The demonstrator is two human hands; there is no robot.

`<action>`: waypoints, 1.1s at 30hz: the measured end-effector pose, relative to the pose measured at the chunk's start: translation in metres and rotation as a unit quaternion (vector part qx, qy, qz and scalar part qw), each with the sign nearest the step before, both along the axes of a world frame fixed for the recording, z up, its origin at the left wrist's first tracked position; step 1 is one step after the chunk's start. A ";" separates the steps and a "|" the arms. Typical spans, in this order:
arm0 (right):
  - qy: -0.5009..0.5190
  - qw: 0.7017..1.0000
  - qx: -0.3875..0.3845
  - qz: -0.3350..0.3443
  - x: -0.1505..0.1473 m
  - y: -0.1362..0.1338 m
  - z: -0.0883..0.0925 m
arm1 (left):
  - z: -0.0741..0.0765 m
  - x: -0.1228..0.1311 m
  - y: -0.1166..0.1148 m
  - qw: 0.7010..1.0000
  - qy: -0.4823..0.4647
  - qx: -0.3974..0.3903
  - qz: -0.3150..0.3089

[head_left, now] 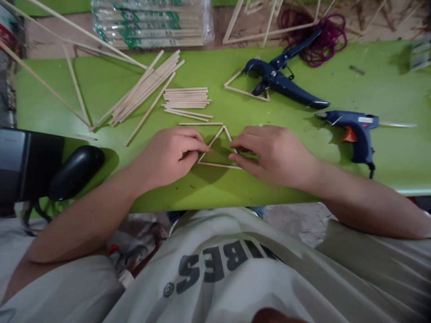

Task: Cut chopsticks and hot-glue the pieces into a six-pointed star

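Observation:
A small triangle of thin wooden sticks (218,165) lies on the green table in front of me. My left hand (171,152) pinches its left side stick (217,136) between thumb and fingertips. On the opposite side, my right hand (274,152) grips the right side stick (226,133), its fingers covering the lower right corner. The top corner shows the two side sticks meeting. Just above my left hand lies a single short stick (201,124). Beyond it sits a pile of short sticks (186,99).
Long sticks (144,92) lie in a bundle at upper left, beside a large stick frame (74,80). A blue hand cutter (286,83) rests over another triangle (247,93). A glue gun (362,134) lies right, a black mouse (77,172) left. Purple cord (332,40) and packaged chopsticks (151,22) are behind.

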State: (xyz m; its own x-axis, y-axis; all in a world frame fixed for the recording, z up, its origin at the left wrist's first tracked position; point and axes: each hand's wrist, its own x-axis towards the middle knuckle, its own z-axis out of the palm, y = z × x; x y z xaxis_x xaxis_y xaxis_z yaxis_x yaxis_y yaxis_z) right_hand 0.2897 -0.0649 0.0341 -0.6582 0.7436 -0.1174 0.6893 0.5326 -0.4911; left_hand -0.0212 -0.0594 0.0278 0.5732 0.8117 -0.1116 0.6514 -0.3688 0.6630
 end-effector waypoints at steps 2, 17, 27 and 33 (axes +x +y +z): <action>0.000 1.000 0.001 0.000 0.000 0.000 -0.001 | -0.001 0.000 0.000 1.000 0.000 0.010 -0.001; -0.002 0.999 0.012 -0.038 -0.001 -0.010 0.002 | -0.003 -0.002 0.000 0.999 -0.004 0.035 -0.016; 0.000 0.993 0.102 -0.050 -0.011 -0.029 -0.009 | -0.001 -0.001 0.000 0.998 0.010 0.050 -0.027; 0.003 0.993 0.098 -0.071 -0.012 -0.028 -0.014 | -0.001 0.001 0.000 0.998 0.012 0.055 -0.033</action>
State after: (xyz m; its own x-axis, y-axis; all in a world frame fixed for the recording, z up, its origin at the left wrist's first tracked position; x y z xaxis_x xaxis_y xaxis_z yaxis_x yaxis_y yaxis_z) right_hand 0.2780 -0.0933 0.0204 -0.5462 0.8366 0.0415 0.7613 0.5164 -0.3921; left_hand -0.0207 -0.0590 0.0269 0.6234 0.7809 -0.0392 0.6391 -0.4801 0.6009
